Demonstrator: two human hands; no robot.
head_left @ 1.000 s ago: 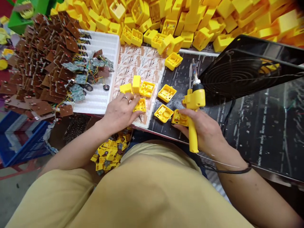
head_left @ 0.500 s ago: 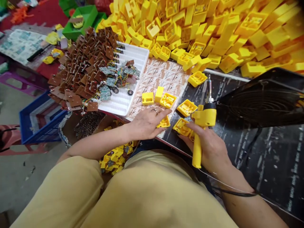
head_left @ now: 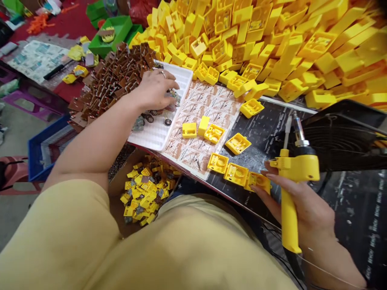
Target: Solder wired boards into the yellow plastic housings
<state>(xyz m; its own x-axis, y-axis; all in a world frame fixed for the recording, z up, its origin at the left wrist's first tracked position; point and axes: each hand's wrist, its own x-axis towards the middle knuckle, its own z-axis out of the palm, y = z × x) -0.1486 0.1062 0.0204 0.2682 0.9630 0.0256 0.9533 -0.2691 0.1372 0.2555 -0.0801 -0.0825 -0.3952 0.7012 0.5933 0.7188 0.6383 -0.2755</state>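
Observation:
My left hand (head_left: 155,92) is over the white ribbed tray (head_left: 152,141), fingers spread and bent down among small wired circuit boards (head_left: 139,124) and round black speaker-like parts (head_left: 168,121). Its fingertips partly hide what lies under them. My right hand (head_left: 314,209) is wrapped round a yellow soldering gun (head_left: 289,217), its metal tip pointing up. The thumb and a finger of that hand also touch a yellow plastic case (head_left: 259,182), the right end of a row with two more open cases (head_left: 236,174). Another open case (head_left: 238,143) lies just behind the row.
A large heap of yellow cases (head_left: 236,48) fills the back. Brown circuit boards (head_left: 117,76) are piled at the left. At right stands a black fan-like unit (head_left: 341,137). Below the table edge, yellow pieces with boards (head_left: 145,197) fill a carton. A blue basket (head_left: 39,161) is further left.
My left hand has left the cases and moved up and left to the tray. My right hand has shifted right with the soldering gun, and three cases now stand in a row.

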